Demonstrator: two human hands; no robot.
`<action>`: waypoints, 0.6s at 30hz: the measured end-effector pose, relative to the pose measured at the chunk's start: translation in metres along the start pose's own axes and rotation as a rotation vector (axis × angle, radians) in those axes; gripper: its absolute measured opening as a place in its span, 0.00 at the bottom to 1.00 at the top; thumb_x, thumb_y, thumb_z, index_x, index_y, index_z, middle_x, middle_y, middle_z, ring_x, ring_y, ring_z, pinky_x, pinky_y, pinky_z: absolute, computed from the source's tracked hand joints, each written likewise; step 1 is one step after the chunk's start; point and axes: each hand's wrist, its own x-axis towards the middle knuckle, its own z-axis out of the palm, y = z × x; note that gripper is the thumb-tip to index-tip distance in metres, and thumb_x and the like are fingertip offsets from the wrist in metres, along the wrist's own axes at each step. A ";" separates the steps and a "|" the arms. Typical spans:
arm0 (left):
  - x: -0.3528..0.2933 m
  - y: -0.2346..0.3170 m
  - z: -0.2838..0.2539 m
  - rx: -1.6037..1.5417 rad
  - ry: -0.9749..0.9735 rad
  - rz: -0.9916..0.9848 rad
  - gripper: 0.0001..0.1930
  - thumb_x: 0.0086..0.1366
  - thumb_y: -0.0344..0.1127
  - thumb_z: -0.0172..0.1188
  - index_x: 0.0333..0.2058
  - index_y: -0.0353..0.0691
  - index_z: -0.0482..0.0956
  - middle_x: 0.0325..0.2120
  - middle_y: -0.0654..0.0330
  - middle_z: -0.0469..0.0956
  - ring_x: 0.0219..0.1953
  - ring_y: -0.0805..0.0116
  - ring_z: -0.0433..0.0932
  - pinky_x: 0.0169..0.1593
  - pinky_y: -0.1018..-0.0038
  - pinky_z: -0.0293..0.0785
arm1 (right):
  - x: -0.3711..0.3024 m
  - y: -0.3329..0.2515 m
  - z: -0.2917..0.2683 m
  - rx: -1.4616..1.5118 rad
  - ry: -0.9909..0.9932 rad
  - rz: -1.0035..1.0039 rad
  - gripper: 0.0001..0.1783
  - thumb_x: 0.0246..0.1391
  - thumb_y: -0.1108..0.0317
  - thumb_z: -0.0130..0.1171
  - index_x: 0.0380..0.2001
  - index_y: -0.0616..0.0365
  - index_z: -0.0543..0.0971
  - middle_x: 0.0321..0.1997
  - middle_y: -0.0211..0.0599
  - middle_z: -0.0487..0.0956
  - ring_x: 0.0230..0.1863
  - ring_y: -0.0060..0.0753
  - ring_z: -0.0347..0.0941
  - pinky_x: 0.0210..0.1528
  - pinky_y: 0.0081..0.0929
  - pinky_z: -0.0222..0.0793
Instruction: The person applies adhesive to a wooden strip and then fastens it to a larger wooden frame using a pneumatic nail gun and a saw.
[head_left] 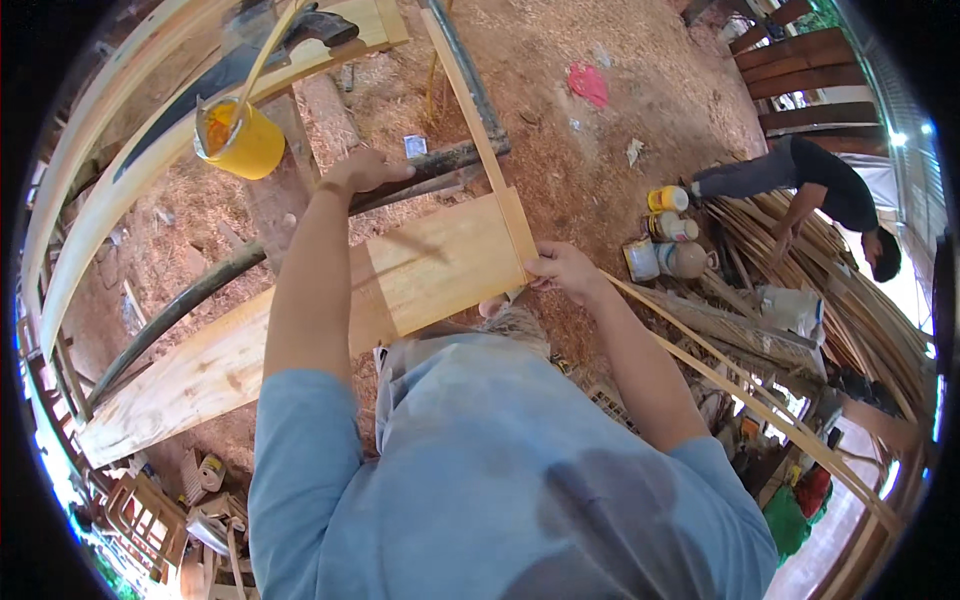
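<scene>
"Brown earth littered with wood shavings (pixel 640 130) makes the floor. What lies nearest the person?"

"Wide, pale wooden board (pixel 440 260), slanting across in front of the light-blue shirt (pixel 450 440) from lower left to the right hand (pixel 568 272). Flat, narrow wooden strip (pixel 517 235) lies crosswise on its right end."

"How is the right hand set?"

"Thumb and fingers pinch the strip's near end, at the board's corner. I can't tell whether they nip the board too."

"And the left hand (pixel 365 172)?"

"Palm down on a thick, dark round pole (pixel 440 160) beyond the board, fingers reaching along it. Whether they curl under, I can't tell. The two hands are well apart."

"What stands around?"

"To the left of that hand, a round yellow bucket (pixel 255 145) with orange stuff inside and a pale stick (pixel 268 50) leaning out. Farther off on the floor, a crumpled pink scrap (pixel 588 85)."

"Anyone else?"

"On the right, a person in a dark shirt (pixel 838 185) bends over a heap of long, thin wooden slats (pixel 860 300), near white and yellow tubs (pixel 668 200)."
</scene>
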 end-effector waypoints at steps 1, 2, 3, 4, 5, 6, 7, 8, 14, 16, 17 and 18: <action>0.001 0.002 -0.008 -0.020 -0.098 -0.019 0.42 0.57 0.70 0.60 0.48 0.30 0.81 0.50 0.42 0.79 0.55 0.46 0.76 0.59 0.59 0.70 | -0.001 -0.002 0.000 0.011 0.014 0.005 0.22 0.57 0.56 0.64 0.50 0.57 0.79 0.39 0.29 0.81 0.36 0.22 0.75 0.39 0.23 0.72; 0.001 0.005 -0.012 -0.035 -0.202 -0.036 0.43 0.56 0.70 0.62 0.52 0.32 0.79 0.55 0.44 0.77 0.59 0.47 0.74 0.62 0.60 0.68 | -0.007 -0.004 0.003 0.001 0.053 0.002 0.21 0.57 0.55 0.64 0.50 0.56 0.79 0.39 0.28 0.81 0.36 0.21 0.75 0.39 0.23 0.71; -0.003 0.008 -0.011 -0.070 -0.123 -0.037 0.36 0.55 0.63 0.66 0.47 0.33 0.82 0.47 0.45 0.81 0.51 0.51 0.79 0.55 0.60 0.72 | -0.012 -0.001 0.007 -0.007 0.092 -0.002 0.21 0.58 0.55 0.64 0.49 0.55 0.79 0.38 0.27 0.81 0.36 0.19 0.75 0.39 0.22 0.71; -0.004 0.006 -0.011 -0.059 -0.130 -0.025 0.36 0.55 0.63 0.66 0.47 0.33 0.82 0.47 0.45 0.81 0.51 0.51 0.79 0.55 0.60 0.72 | -0.014 0.002 0.011 0.006 0.102 -0.005 0.21 0.58 0.55 0.64 0.49 0.55 0.79 0.38 0.27 0.81 0.36 0.19 0.75 0.39 0.22 0.71; -0.002 -0.004 -0.012 -0.066 -0.146 0.007 0.32 0.56 0.60 0.67 0.45 0.34 0.83 0.43 0.45 0.82 0.47 0.52 0.81 0.52 0.60 0.73 | -0.013 0.004 0.015 0.035 0.131 -0.030 0.22 0.58 0.56 0.64 0.51 0.58 0.79 0.38 0.30 0.81 0.35 0.21 0.76 0.37 0.23 0.72; -0.002 -0.015 -0.013 -0.071 -0.162 0.038 0.28 0.56 0.56 0.68 0.43 0.35 0.84 0.40 0.46 0.84 0.44 0.54 0.82 0.48 0.61 0.75 | -0.011 0.006 0.019 0.064 0.159 -0.056 0.23 0.59 0.57 0.63 0.53 0.60 0.78 0.39 0.32 0.81 0.33 0.23 0.77 0.35 0.24 0.74; -0.005 -0.037 -0.004 -0.190 -0.092 0.065 0.23 0.56 0.51 0.68 0.37 0.35 0.85 0.32 0.47 0.84 0.38 0.57 0.83 0.43 0.61 0.75 | -0.007 0.008 0.026 0.075 0.147 -0.069 0.23 0.59 0.57 0.63 0.53 0.60 0.78 0.39 0.32 0.81 0.33 0.23 0.77 0.35 0.24 0.74; -0.005 -0.024 -0.008 -0.130 -0.094 0.054 0.21 0.57 0.50 0.67 0.36 0.35 0.84 0.32 0.46 0.84 0.38 0.56 0.83 0.43 0.61 0.76 | -0.008 0.016 0.029 0.075 0.207 -0.072 0.23 0.60 0.55 0.62 0.52 0.58 0.78 0.38 0.30 0.81 0.33 0.21 0.77 0.35 0.22 0.73; -0.060 0.094 0.029 -0.010 0.470 -0.030 0.18 0.59 0.47 0.64 0.35 0.35 0.83 0.35 0.41 0.81 0.38 0.46 0.80 0.46 0.60 0.77 | -0.008 0.041 0.038 0.224 0.392 -0.137 0.27 0.60 0.52 0.61 0.53 0.62 0.79 0.41 0.35 0.83 0.33 0.26 0.79 0.34 0.27 0.77; -0.094 0.130 0.062 0.023 0.446 0.228 0.25 0.52 0.56 0.69 0.37 0.39 0.84 0.46 0.43 0.77 0.50 0.46 0.75 0.55 0.56 0.71 | -0.006 0.047 0.038 0.179 0.407 -0.140 0.27 0.59 0.50 0.62 0.51 0.61 0.80 0.40 0.36 0.84 0.35 0.27 0.80 0.34 0.27 0.77; -0.101 0.128 0.082 0.119 0.540 0.419 0.29 0.47 0.61 0.72 0.38 0.41 0.84 0.54 0.44 0.73 0.57 0.45 0.70 0.60 0.53 0.66 | -0.004 0.043 0.040 0.128 0.429 -0.105 0.26 0.59 0.50 0.62 0.50 0.61 0.81 0.40 0.36 0.84 0.35 0.27 0.80 0.35 0.27 0.77; -0.109 0.136 0.087 0.124 0.534 0.445 0.29 0.47 0.61 0.72 0.38 0.41 0.84 0.54 0.44 0.73 0.57 0.45 0.70 0.60 0.53 0.66 | -0.007 0.040 0.040 0.152 0.419 -0.118 0.25 0.59 0.51 0.62 0.50 0.59 0.82 0.41 0.38 0.84 0.34 0.27 0.80 0.36 0.28 0.77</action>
